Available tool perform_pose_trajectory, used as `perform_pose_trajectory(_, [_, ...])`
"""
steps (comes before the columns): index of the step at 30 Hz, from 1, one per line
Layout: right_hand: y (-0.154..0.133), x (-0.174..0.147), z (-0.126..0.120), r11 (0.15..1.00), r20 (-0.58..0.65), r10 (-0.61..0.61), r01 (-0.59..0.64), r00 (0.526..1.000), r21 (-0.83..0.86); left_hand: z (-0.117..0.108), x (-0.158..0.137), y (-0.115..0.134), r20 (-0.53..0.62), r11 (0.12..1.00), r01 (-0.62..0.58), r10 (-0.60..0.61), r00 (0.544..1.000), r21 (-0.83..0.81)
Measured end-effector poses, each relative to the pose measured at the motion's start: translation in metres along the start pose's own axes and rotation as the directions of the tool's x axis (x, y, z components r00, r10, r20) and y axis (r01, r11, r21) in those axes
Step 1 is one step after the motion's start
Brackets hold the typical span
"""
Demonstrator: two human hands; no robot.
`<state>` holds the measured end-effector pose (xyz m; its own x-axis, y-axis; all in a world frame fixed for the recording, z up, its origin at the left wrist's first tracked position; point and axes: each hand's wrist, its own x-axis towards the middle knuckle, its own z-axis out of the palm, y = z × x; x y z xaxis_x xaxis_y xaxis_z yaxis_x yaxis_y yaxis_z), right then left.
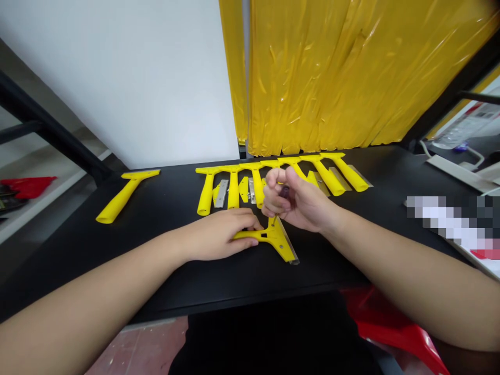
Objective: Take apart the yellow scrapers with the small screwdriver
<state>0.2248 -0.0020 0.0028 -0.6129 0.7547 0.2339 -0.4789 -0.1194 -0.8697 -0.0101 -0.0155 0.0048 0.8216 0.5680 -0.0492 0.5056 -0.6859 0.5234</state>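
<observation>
My left hand (224,233) is closed round the handle of a yellow scraper (278,242), whose wide head points right and carries a metal blade along its edge. Two screws show on that head. In my right hand (299,200) is a screwdriver (286,191) with a dark handle, held upright; its thin shaft comes down onto the upper screw. Behind the hands, several yellow scraper handles (205,194) lie in a row, with metal blades (222,194) and small yellow plates (244,190) between them. My right hand hides part of the row.
A single yellow scraper handle (127,195) lies apart on the left of the black table (172,284). Yellow plastic sheeting (332,78) and a white panel (164,78) stand behind. At the right are a blurred-out white item (449,229) and a clear bottle (464,127).
</observation>
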Motion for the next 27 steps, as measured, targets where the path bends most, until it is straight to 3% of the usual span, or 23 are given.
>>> perform_pose_trajectory(11, [0.0007, 0.0003, -0.0053, 1.0, 0.049, 0.007, -0.006, 0.999, -0.013, 0.001, -0.0007, -0.0005, -0.026, 0.999, -0.035, 0.035, 0.999, 0.009])
perform_pose_trajectory(17, [0.0002, -0.0003, -0.0057, 1.0, 0.014, -0.016, 0.016, 1.0, -0.008, 0.0007, -0.0007, -0.0003, -0.024, 0.999, -0.04, 0.04, 0.999, 0.001])
perform_pose_trajectory(22, [0.0001, 0.0009, -0.0072, 1.0, 0.107, 0.028, -0.029, 0.994, 0.009, 0.0007, -0.001, -0.0009, -0.009, 1.0, -0.03, 0.029, 1.0, -0.004])
perform_pose_trajectory(27, [0.0004, -0.0007, -0.0071, 1.0, 0.071, -0.007, 0.006, 0.997, 0.013, 0.0009, -0.0019, -0.0013, -0.022, 0.999, -0.039, 0.039, 0.999, 0.005])
